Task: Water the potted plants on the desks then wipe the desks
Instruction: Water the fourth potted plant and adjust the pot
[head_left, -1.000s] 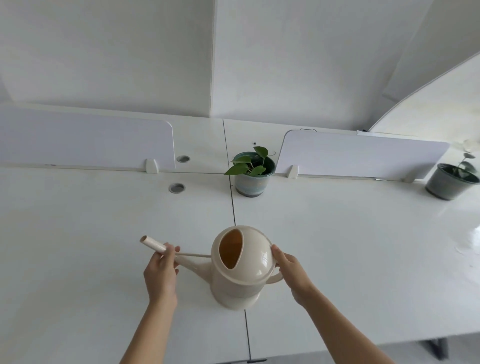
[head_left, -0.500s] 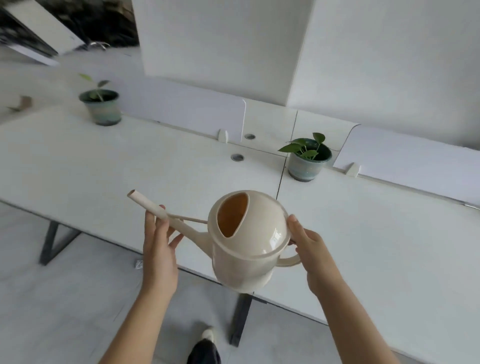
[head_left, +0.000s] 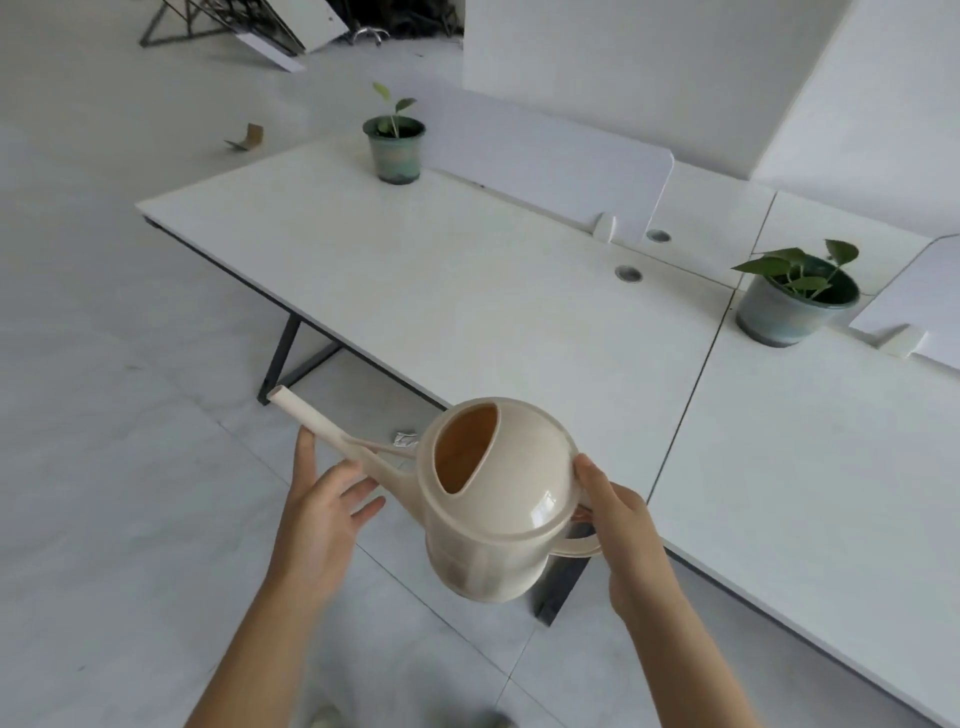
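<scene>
Floor (head_left: 104, 467) of pale grey tile fills the 9 o'clock side of the view, with a folded scrap of cardboard (head_left: 244, 139) lying at 10 o'clock. Left hand (head_left: 322, 514) sits at 7 o'clock, palm up beneath the spout (head_left: 311, 415), fingers (head_left: 363, 512) loosely spread and only supporting the tube, not clamped round it. Spout is a straight cream tube angled up toward 10 o'clock, braced to the body by a thin strut.

Watering can (head_left: 498, 499) is at centre, slightly toward 6 o'clock, held in the air just off the near desk edge and over the floor. It is glossy cream plastic, with a domed top and a rounded body. A large oval fill opening in the dome shows an orange-tan interior. Whether it holds water cannot be told. A loop handle (head_left: 576, 545) projects at its 3 o'clock side.

Right hand (head_left: 623, 530) at 5 o'clock is closed around that handle, thumb pressed on the dome's rim.

Left desk (head_left: 415, 291), white with dark angled legs, runs from 10 o'clock to centre. At 12 o'clock on its far edge stands pot 1 (head_left: 393, 150), green-grey, upright, bearing a thin seedling with 2 small leaves. A white divider panel (head_left: 545, 171) stands behind it. 2 round cable grommets (head_left: 628, 273) lie at 1 o'clock.

Right desk (head_left: 805, 467) adjoins at a straight seam. Pot 2 (head_left: 789, 312), blue-grey and glazed, stands upright at 2 o'clock, just right of the seam, holding several broad green leaves.
</scene>
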